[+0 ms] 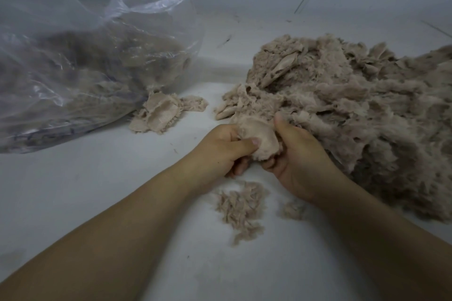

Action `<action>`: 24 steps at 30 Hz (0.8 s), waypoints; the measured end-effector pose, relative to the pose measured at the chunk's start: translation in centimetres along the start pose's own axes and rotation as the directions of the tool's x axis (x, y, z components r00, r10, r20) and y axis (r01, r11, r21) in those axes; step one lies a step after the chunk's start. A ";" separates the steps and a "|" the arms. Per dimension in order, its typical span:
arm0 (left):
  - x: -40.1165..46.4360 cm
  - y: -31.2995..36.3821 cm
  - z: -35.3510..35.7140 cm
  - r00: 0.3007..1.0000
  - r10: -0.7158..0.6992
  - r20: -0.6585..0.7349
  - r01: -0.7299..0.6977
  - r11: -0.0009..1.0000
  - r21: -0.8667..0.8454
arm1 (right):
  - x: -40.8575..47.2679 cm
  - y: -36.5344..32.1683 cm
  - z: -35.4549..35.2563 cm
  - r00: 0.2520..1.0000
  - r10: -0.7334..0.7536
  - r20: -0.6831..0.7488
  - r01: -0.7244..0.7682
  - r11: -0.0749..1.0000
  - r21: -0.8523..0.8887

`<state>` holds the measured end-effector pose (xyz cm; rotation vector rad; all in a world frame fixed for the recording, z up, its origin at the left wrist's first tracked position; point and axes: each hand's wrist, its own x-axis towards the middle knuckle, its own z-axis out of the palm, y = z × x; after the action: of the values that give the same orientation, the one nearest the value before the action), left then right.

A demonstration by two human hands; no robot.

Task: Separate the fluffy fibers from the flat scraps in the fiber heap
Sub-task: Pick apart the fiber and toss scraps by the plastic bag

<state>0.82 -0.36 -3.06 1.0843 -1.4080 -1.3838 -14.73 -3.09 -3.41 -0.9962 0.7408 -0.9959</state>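
A scrap (pixel 259 139) is gripped at the fiber heap (pixel 354 110) edge.
It is pinched by left hand (pixel 220 151) and right hand (pixel 298 154), fingers curled, seemingly so fluff can be stripped off.

Beige-pink fiber heap (pixel 342 110); clear plastic bag (pixel 73 56); pale grey-white floor (pixel 97 190).
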 end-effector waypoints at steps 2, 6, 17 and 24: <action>0.1 -0.1 0.1 1.000 -0.006 0.005 0.006 1.000 0.000 | -0.1 0.1 -0.2 0.996 0.003 0.089 0.003 0.998 -0.061; 0.2 -0.1 -0.3 0.999 -0.049 -0.003 0.049 0.998 -0.031 | -0.2 -0.1 -0.5 0.996 0.040 0.083 -0.037 0.999 -0.032; 1.5 -0.6 -1.6 0.743 0.137 -0.655 -0.242 0.967 -0.073 | 0.4 -0.3 -0.5 0.985 0.170 0.026 -0.170 0.941 0.294; 2.3 -1.6 -0.4 0.917 0.311 -0.250 -0.097 0.781 0.616 | 0.5 -0.2 -0.5 0.984 0.168 0.055 -0.177 0.939 0.295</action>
<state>0.67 -2.67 -4.61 1.4287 -1.6796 -0.5431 -15.04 -3.73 -3.42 -0.6692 0.6196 -0.9058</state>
